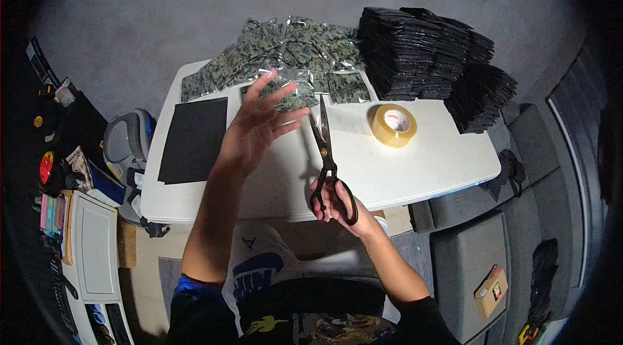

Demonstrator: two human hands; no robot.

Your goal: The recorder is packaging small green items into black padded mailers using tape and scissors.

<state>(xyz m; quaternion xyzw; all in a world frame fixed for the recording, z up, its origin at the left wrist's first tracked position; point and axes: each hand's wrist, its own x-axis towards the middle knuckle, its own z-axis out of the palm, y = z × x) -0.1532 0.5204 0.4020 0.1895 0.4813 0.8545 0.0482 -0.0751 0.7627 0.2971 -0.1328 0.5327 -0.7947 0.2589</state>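
Tbl (422, 170): sheets (193, 140) L, tape roll (383, 132) R of scissors (325, 150), packets (308, 46) mid-back, bundles (415, 53) back R, prob. overhanging.

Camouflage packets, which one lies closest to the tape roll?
The front-right packet, behind and left of the tape roll; the other packets lie farther left or back.

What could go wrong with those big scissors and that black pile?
The scissors in the right hand look close to the left hand, so they might nick it. They could also poke the shiny camouflage packets. The black pile seems to overhang the white table and might slide.
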